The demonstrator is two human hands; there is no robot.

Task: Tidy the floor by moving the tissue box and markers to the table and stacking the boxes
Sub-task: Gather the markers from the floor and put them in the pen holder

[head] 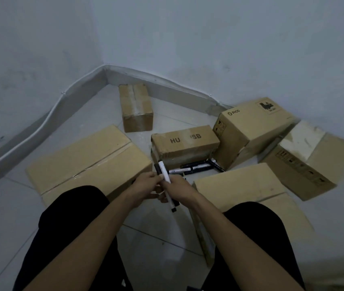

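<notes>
Right grip (pixel 179 190) holds a bunch of markers (pixel 164 172), left grip (pixel 146 183) pinching it too; loose markers (pixel 196 167) lie on the floor (pixel 95 114) against a cardboard box (pixel 184 141).

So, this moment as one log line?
left hand, right hand: grip markers | other markers: floor, by HU box | boxes: unstacked

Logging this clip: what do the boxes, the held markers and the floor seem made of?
The boxes: brown cardboard, matte, with taped seams and printed marks. The markers: probably smooth plastic, white and black bodies, slightly glossy. The floor: pale tile, likely glazed ceramic, judging by the joint lines and dull sheen.
</notes>
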